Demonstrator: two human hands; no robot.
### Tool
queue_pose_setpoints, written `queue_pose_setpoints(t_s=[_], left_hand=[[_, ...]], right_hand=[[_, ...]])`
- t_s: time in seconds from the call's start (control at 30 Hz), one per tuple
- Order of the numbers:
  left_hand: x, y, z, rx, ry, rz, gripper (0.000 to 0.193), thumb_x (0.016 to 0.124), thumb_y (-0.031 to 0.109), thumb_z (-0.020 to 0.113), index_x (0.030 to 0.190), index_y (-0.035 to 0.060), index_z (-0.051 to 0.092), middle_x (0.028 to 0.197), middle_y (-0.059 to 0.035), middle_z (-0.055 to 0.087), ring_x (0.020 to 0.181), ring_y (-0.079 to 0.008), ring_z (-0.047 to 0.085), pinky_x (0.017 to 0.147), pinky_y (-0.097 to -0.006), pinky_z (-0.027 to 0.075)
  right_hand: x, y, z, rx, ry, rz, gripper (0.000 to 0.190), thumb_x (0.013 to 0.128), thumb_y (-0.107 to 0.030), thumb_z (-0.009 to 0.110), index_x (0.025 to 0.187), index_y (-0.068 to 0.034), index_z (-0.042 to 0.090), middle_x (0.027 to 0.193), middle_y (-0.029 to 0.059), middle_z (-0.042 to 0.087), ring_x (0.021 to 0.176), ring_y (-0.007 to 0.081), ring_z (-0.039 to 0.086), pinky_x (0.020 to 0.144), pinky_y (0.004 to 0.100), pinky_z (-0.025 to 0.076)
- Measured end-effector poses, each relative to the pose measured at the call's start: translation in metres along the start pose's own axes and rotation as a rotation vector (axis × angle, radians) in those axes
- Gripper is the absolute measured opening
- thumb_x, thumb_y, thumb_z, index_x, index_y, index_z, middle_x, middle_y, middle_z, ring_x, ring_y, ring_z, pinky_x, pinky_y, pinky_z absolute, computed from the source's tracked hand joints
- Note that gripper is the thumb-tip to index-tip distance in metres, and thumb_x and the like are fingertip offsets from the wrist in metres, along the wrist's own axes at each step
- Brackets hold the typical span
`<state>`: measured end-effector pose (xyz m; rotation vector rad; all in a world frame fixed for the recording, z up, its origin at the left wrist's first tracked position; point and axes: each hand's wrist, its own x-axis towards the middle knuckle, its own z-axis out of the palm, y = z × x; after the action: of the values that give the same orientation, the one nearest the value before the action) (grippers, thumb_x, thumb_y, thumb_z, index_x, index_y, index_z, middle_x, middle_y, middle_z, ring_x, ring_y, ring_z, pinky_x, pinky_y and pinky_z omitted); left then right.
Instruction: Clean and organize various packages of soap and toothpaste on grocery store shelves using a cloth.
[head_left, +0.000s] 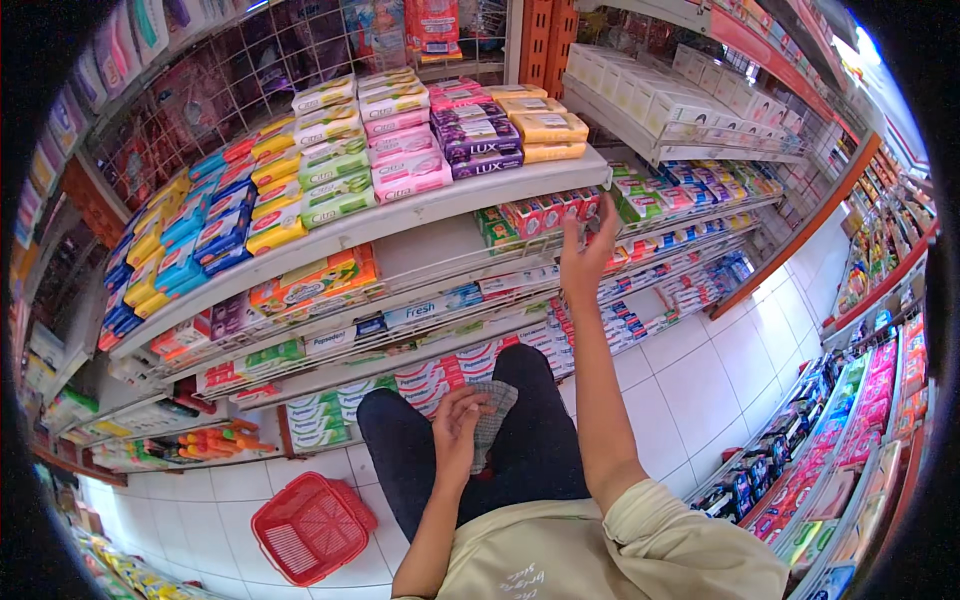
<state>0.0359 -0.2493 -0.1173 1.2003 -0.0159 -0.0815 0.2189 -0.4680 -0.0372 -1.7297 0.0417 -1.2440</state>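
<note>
My left hand (456, 421) grips a grey checked cloth (496, 412) above my lap. Reaching forward, my right hand (589, 259) has its fingers apart at the front of the second shelf. Its fingertips are beside a row of small red boxes (536, 215); whether they touch the boxes, I cannot tell. Left of these boxes sit green boxes (495, 227), and further left is a bare stretch of shelf (427, 251). Over this level, the top shelf (450, 210) carries stacked soap packs, among them purple Lux (480, 139) and pink Citra (409, 161).
A red plastic basket (311, 525) stands on the white tiled floor (225, 517) to my left. Wire rails (420, 289) front the lower shelves, which hold toothpaste boxes (427, 386). On the right rises an orange post (795, 225); another stocked shelf (817, 435) is behind it.
</note>
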Motion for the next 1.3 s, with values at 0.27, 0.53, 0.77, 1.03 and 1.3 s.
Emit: queue_pose_setpoints(t_s=[0.27, 0.53, 0.77, 1.03, 1.3], left_hand=[[-0.002, 0.000, 0.002, -0.010, 0.008, -0.004, 0.025, 0.089, 0.007, 0.050, 0.112, -0.0023, 0.047, 0.100, -0.0132, 0.060, 0.088, -0.0195, 0.060, 0.083, -0.0302, 0.045], [0.000, -0.003, -0.003, -0.028, 0.013, -0.006, 0.026, 0.089, 0.006, 0.050, 0.113, -0.0025, 0.046, 0.099, -0.0125, 0.060, 0.087, -0.0185, 0.060, 0.083, -0.0291, 0.045], [-0.006, 0.002, -0.004, 0.008, 0.025, 0.005, 0.026, 0.089, 0.009, 0.050, 0.113, -0.0017, 0.047, 0.099, -0.0134, 0.060, 0.086, -0.0194, 0.060, 0.083, -0.0301, 0.044], [-0.011, 0.006, -0.008, 0.083, 0.046, 0.045, 0.032, 0.091, 0.021, 0.051, 0.113, -0.0007, 0.047, 0.100, -0.0136, 0.059, 0.087, -0.0207, 0.059, 0.083, -0.0327, 0.043], [-0.018, 0.010, -0.001, 0.126, 0.046, 0.021, 0.035, 0.091, 0.024, 0.050, 0.113, -0.0022, 0.045, 0.102, -0.0141, 0.059, 0.089, -0.0206, 0.059, 0.087, -0.0324, 0.041]], right_hand=[[-0.009, -0.013, 0.001, -0.152, 0.010, -0.095, 0.053, 0.084, -0.015, 0.060, 0.126, 0.005, 0.035, 0.126, 0.0213, 0.041, 0.116, 0.0292, 0.042, 0.098, 0.0371, 0.032], [-0.049, -0.066, 0.015, 0.032, -0.372, -0.438, 0.027, 0.077, -0.003, 0.057, 0.103, 0.000, 0.054, 0.109, 0.0184, 0.051, 0.104, 0.0310, 0.048, 0.089, 0.0397, 0.039], [-0.035, -0.084, 0.096, -0.214, -0.772, -0.380, 0.033, 0.078, -0.014, 0.055, 0.109, -0.001, 0.054, 0.116, 0.0207, 0.050, 0.110, 0.0375, 0.045, 0.095, 0.0451, 0.035], [-0.016, -0.057, 0.131, -0.390, -1.116, -0.255, 0.058, 0.078, -0.030, 0.050, 0.126, 0.001, 0.042, 0.132, 0.0255, 0.038, 0.123, 0.0371, 0.036, 0.103, 0.0440, 0.028], [-0.026, -0.063, 0.143, -0.558, -0.908, -0.413, 0.057, 0.076, -0.021, 0.052, 0.129, -0.004, 0.042, 0.135, 0.0229, 0.036, 0.126, 0.0372, 0.033, 0.106, 0.0468, 0.024]])
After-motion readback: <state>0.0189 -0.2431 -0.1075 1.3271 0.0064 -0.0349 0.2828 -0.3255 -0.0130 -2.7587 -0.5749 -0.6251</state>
